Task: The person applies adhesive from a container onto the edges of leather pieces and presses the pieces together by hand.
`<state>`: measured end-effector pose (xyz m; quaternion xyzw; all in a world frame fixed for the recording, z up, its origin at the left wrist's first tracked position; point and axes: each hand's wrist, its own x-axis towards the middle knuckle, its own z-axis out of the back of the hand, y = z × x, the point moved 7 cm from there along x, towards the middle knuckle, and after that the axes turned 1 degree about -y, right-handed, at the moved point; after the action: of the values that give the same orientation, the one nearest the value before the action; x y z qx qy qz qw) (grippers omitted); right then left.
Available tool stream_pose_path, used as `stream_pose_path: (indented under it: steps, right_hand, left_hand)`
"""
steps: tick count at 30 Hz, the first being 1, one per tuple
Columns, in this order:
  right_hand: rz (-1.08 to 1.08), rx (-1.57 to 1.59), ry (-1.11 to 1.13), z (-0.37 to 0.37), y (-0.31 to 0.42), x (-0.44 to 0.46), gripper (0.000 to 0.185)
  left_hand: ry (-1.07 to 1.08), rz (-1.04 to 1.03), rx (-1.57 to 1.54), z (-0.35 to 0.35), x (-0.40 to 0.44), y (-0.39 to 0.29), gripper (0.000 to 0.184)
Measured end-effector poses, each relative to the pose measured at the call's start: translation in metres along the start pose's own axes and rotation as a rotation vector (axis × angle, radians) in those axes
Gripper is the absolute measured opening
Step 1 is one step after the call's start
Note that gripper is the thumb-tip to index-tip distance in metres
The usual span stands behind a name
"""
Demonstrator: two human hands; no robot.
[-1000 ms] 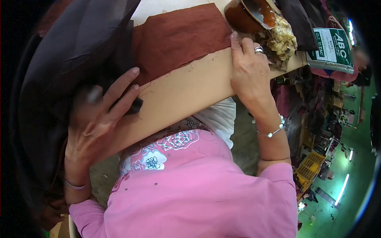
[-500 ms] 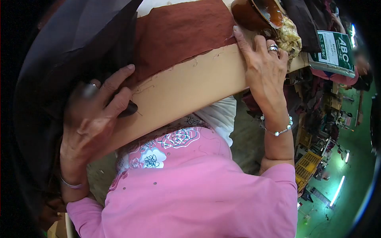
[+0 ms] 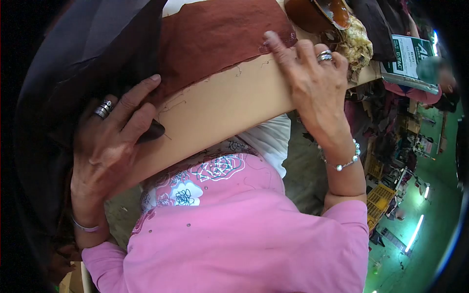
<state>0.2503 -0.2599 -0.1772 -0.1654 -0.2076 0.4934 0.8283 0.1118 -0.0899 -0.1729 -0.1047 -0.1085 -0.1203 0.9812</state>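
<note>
A reddish-brown piece of cloth-like material point(image 3: 220, 41) lies flat on a pale board point(image 3: 224, 97), its near edge frayed with loose threads. My right hand point(image 3: 315, 80) rests at its right end, thumb stretched out over a wet-looking smear near the corner, fingers spread and slightly bent. At the left end, my left hand point(image 3: 110, 139) lies with index finger and thumb extended at the reddish-brown piece's edge, over dark material point(image 3: 97, 53). A dark rounded thing point(image 3: 154, 131) pokes out beneath the left thumb; its kind is hidden.
Beyond my right hand stand a brown bowl point(image 3: 308, 14) with a glossy coating and a crumpled yellowish clump point(image 3: 359, 46). More dark material hangs at the upper right, beside a green-and-white printed packet point(image 3: 408, 58). A yellow crate point(image 3: 380, 200) and another person are farther right.
My right thumb has slid left and inward over the reddish-brown piece, leaving a bigger wet-looking patch in view. My left hand has shifted slightly left and down.
</note>
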Motion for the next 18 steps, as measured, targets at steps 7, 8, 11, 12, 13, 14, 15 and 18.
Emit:
stream_pose_path:
  steps: [7,8,11,12,13,14,15,18]
  right_hand:
    - [0.016,0.068,0.027,0.007,0.018,0.000,0.060]
    - [0.040,0.088,0.014,0.011,0.022,-0.001,0.060]
    - [-0.042,0.057,0.078,0.003,0.013,0.001,0.059]
    - [-0.061,0.027,0.093,0.001,0.012,0.002,0.059]
    - [-0.053,0.076,0.052,0.006,0.019,0.003,0.059]
    - [-0.025,0.118,0.035,0.009,0.029,0.004,0.059]
    - [0.003,0.158,0.016,0.012,0.039,0.005,0.059]
    - [0.054,0.423,0.050,0.023,0.044,0.012,0.054]
  left_hand:
    - [-0.014,-0.007,-0.049,0.000,-0.001,0.002,0.035]
    - [-0.019,-0.020,-0.053,0.000,-0.001,0.002,0.036]
    - [-0.001,-0.004,-0.045,0.001,-0.001,0.003,0.037]
    - [-0.004,-0.001,-0.045,0.002,-0.001,0.002,0.037]
    - [-0.006,-0.002,-0.044,0.002,-0.001,0.002,0.036]
    - [-0.007,-0.005,-0.045,0.002,0.000,0.001,0.036]
    - [-0.023,-0.013,-0.050,0.002,0.000,0.000,0.036]
    - [-0.032,-0.015,-0.060,0.003,0.000,0.000,0.035]
